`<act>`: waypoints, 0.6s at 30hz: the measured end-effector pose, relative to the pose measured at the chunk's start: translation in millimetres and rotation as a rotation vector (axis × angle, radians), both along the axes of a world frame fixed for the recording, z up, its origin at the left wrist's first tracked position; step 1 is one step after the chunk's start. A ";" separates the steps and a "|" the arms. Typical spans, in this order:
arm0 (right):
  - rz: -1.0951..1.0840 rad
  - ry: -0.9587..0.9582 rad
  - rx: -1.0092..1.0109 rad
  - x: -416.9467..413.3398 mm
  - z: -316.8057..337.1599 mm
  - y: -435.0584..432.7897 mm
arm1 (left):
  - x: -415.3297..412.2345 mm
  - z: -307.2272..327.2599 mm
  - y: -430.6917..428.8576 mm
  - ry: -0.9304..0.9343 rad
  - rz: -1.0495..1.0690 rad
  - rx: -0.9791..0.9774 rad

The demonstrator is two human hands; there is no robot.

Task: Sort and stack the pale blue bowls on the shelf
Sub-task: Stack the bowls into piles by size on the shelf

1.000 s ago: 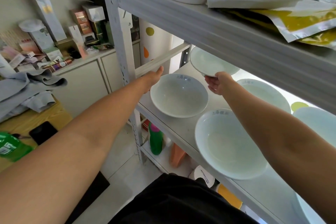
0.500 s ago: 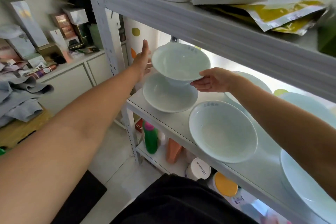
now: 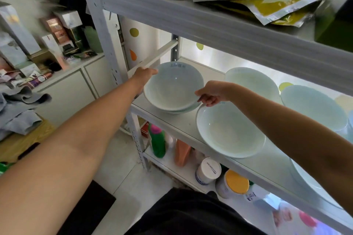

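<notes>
Two pale blue bowls sit nested at the left end of the white shelf [image 3: 172, 123]. The top bowl [image 3: 172, 87] lies inside the lower bowl [image 3: 188, 111], of which only a rim sliver shows. My right hand [image 3: 212, 94] pinches the top bowl's right rim. My left hand [image 3: 143, 76] rests against its left rim, thumb along the edge, fingers hidden behind the bowl. A single bowl [image 3: 229, 131] stands just right of the stack, near the shelf front. Behind it is another bowl [image 3: 252, 82], and further right a third bowl [image 3: 313, 107].
One more bowl [image 3: 305, 179] pokes out under my right forearm. The upper shelf [image 3: 210, 25] hangs low over the bowls. A shelf post [image 3: 107, 44] and a side rail [image 3: 158, 54] close the left end. Bottles and tins [image 3: 208, 171] stand below.
My right hand has carried the bowl from the back of the shelf to the left and lowered it into the left bowl. My left hand stayed at that bowl's rim.
</notes>
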State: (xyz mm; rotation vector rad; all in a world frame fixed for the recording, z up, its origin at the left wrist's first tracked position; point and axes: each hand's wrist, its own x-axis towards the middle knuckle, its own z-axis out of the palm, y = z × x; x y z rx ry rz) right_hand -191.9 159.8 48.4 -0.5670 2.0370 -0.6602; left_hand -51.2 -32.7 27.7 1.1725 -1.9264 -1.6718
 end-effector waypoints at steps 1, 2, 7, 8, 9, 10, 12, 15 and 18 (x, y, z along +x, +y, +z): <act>-0.014 0.028 0.016 1.5 -2.2 1.1 | -2.4 -4.6 -3.9 -0.060 -0.018 -0.040; -0.035 0.048 0.026 2.3 -5.0 2.2 | -6.2 -10.0 -8.0 -0.120 -0.041 -0.075; -0.160 0.147 -0.042 3.9 -12.9 11.4 | -15.8 2.7 15.1 -0.521 -0.097 -0.372; -0.189 0.164 -0.076 4.4 -14.3 14.0 | -20.4 5.6 20.1 -0.596 -0.083 -0.488; -0.227 0.189 -0.099 3.4 -16.9 17.6 | -24.8 8.2 26.2 -0.636 -0.070 -0.575; -0.271 0.228 -0.121 1.1 -19.8 22.4 | -29.4 9.2 32.2 -0.639 -0.077 -0.642; -0.357 0.356 -0.144 -6.9 -22.9 37.7 | -40.7 7.7 43.6 -0.586 -0.151 -0.731; -0.523 0.572 -0.092 -22.6 -21.4 72.9 | -60.4 2.7 65.0 -0.494 -0.271 -0.855; -0.690 0.569 -0.050 -40.7 -18.3 110.4 | -82.1 -0.2 89.6 -0.419 -0.363 -0.947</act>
